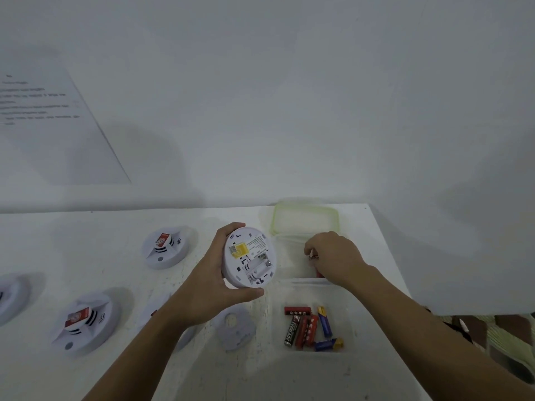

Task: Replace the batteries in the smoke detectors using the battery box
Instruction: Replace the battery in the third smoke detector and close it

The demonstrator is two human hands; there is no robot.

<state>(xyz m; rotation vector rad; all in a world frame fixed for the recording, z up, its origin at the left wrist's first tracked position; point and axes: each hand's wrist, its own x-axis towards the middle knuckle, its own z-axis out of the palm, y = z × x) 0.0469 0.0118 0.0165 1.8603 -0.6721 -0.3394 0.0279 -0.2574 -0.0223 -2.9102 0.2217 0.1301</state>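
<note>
The white counter [115, 227] carries the clear battery box [301, 281] at its far right corner, with the green-rimmed lid [304, 221] propped behind it. Two smoke detectors [165, 248] [86, 322] sit face up toward the left edge. The left hand [211, 285] grips a third smoke detector [249, 257], its open back facing up, just left of the box. The right hand [335, 256] reaches into the box with its fingers curled; I cannot tell whether it holds anything. Loose batteries [311, 328] lie near the right edge.
</note>
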